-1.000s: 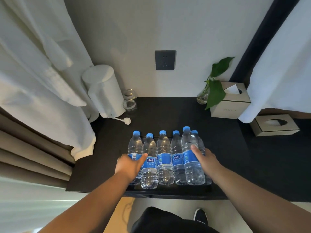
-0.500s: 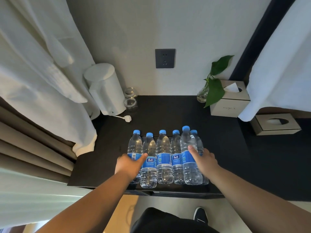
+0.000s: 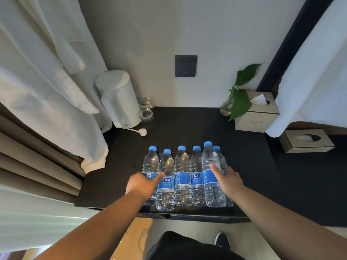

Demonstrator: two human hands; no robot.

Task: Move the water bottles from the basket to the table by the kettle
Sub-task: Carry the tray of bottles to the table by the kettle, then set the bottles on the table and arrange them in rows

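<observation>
6 water bottles stand in a row at the near edge of the black counter. All are upright, the long axis vertical, the blue caps pointing up. They touch each other side by side. The left hand is curled around the bottle at the left end, with the thumb lying across to the next bottle. The right hand grasps the taller-looking bottle near the right end, the thumb pressed on its front, and 1 more bottle stands just behind it.

Compared with 0.5 s ago, both hands hold the same bottles in the same way; the row did not move on the counter, and only the view shifted slightly.

The bottles are clear, ribbed plastic with blue paper labels and water inside. The counter surface is matt and dark. At the far left stands a white, smooth, round kettle with its white plug lying loose beside it, and 2 small glass jars next to it. At the far right are a green plant in a glass vase and a grey square tissue box.
</observation>
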